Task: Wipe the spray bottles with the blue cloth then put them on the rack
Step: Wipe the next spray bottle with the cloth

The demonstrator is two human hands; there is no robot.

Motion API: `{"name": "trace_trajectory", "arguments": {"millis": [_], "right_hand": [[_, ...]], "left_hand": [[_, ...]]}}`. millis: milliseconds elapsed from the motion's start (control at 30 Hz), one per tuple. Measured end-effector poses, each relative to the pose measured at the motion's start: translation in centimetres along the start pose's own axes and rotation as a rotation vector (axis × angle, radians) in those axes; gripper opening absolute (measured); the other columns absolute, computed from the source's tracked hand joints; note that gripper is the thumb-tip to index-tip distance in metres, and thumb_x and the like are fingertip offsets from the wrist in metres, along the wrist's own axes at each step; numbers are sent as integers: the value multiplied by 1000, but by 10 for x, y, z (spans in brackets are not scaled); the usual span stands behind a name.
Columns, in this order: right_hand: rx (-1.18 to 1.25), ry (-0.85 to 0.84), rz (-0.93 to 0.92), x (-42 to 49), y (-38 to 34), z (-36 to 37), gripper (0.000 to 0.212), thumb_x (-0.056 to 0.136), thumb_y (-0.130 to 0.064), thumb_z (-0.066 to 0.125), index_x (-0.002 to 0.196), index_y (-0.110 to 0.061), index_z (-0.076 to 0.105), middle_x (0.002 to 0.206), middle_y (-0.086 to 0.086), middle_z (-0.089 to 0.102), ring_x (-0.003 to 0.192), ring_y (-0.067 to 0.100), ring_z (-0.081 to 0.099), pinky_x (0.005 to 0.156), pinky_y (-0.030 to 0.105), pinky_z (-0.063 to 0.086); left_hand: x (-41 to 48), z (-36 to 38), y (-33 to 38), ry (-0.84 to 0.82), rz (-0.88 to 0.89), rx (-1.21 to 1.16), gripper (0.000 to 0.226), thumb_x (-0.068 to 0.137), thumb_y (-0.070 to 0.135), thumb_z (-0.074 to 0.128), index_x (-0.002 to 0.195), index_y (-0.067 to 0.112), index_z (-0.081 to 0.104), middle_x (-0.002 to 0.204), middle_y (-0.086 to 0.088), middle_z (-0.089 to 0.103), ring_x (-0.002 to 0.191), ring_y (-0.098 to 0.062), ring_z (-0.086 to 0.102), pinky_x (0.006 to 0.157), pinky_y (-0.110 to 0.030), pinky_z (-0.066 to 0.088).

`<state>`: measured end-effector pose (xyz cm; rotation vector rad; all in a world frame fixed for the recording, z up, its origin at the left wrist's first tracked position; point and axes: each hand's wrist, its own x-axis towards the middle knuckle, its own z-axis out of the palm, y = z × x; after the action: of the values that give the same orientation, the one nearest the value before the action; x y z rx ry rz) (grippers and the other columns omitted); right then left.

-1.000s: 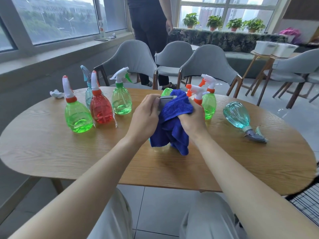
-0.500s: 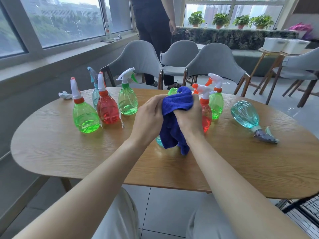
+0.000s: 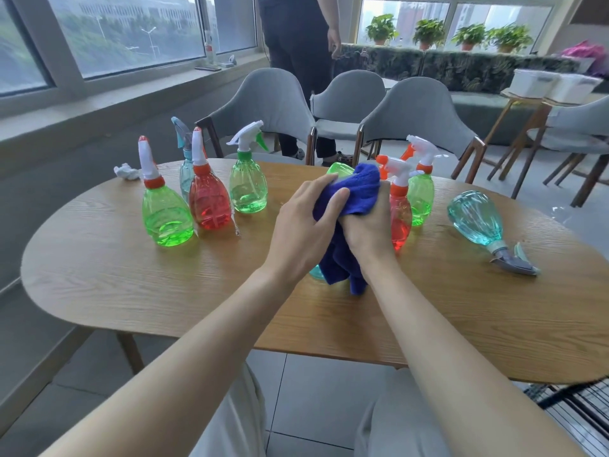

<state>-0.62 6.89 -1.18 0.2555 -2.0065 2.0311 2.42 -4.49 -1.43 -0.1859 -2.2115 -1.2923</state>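
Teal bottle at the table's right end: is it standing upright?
No, the teal bottle lies on its side on the table.

Grey chairs [image 3: 270, 103], bright windows [image 3: 131, 31]

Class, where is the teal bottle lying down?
In the head view, the teal bottle lies on the table's right part, right of the upright green bottle.

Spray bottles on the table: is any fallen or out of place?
Yes. The teal bottle at the right lies on its side on the table; the green bottle and red bottle at the left stand upright.
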Motion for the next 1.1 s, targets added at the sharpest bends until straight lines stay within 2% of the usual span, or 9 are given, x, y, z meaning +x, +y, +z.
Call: {"name": "trace_trajectory", "arguments": {"millis": [167, 333, 433, 567, 667, 733, 833, 967, 1100], "right_hand": [[-76, 20, -79, -2, 8, 0, 34, 97, -22, 74, 127, -21, 59, 101, -13, 70, 91, -1, 68, 82, 22, 55], [-57, -68, -42, 2, 11, -9, 40, 97, -15, 72, 133, -26, 59, 116, -3, 73, 105, 12, 71, 93, 32, 57], [102, -103, 85, 4, 8, -18, 32, 98, -3, 67, 124, -22, 67, 113, 5, 77, 103, 19, 74, 89, 31, 60], [350, 8, 277, -2, 7, -22, 13, 100, -3, 63, 100, -13, 73, 86, 1, 78, 85, 20, 74, 75, 31, 62], [216, 57, 203, -5, 6, -17, 18, 98, -6, 69, 92, -23, 72, 81, -9, 77, 82, 13, 72, 76, 29, 60], [61, 38, 100, -6, 4, -9, 11, 93, -17, 72, 101, -24, 72, 94, -6, 78, 89, 14, 72, 85, 37, 62], [-42, 59, 52, -7, 0, 0, 23, 88, -26, 72, 110, -22, 66, 104, -1, 74, 96, 19, 71, 91, 46, 60], [-100, 142, -10, -9, 1, 7, 37, 88, -24, 79, 115, -20, 53, 102, -8, 64, 87, 0, 63, 79, 31, 54], [-164, 185, -63, -14, -1, 18, 52, 81, -37, 81, 113, -26, 42, 103, -5, 65, 90, 17, 67, 78, 47, 57]], "left_hand": [[8, -3, -8, 26, -52, -125, 29, 109, 37, 60, 133, 30, 74, 119, 17, 71, 108, -3, 67, 102, -37, 53], [14, -8, -10, 30, -9, -97, 29, 111, 18, 54, 129, 21, 76, 122, 11, 76, 116, 0, 66, 104, -29, 52], [12, -11, -12, 9, 32, -21, 32, 111, 11, 51, 133, 20, 73, 123, 11, 75, 116, -1, 66, 102, -23, 52], [8, -11, -10, -3, 7, -37, 34, 112, 13, 47, 135, 24, 70, 122, 14, 74, 115, 2, 65, 99, -20, 50], [7, -9, -3, -8, -44, -75, 33, 113, 18, 46, 134, 26, 70, 122, 15, 73, 114, 2, 64, 99, -21, 50], [8, -9, -1, -8, -69, -92, 32, 113, 19, 46, 133, 28, 71, 121, 15, 74, 114, 1, 66, 101, -25, 52], [8, -10, 0, 0, -99, -116, 31, 113, 20, 48, 131, 28, 73, 119, 16, 75, 112, 2, 66, 101, -25, 52], [7, -13, 5, 16, -136, -143, 35, 113, 17, 44, 128, 28, 74, 119, 17, 75, 112, 4, 65, 99, -20, 50], [2, -17, 12, -37, -161, -176, 39, 108, 21, 42, 129, 31, 73, 122, 18, 74, 115, 4, 63, 103, -22, 48]]}}
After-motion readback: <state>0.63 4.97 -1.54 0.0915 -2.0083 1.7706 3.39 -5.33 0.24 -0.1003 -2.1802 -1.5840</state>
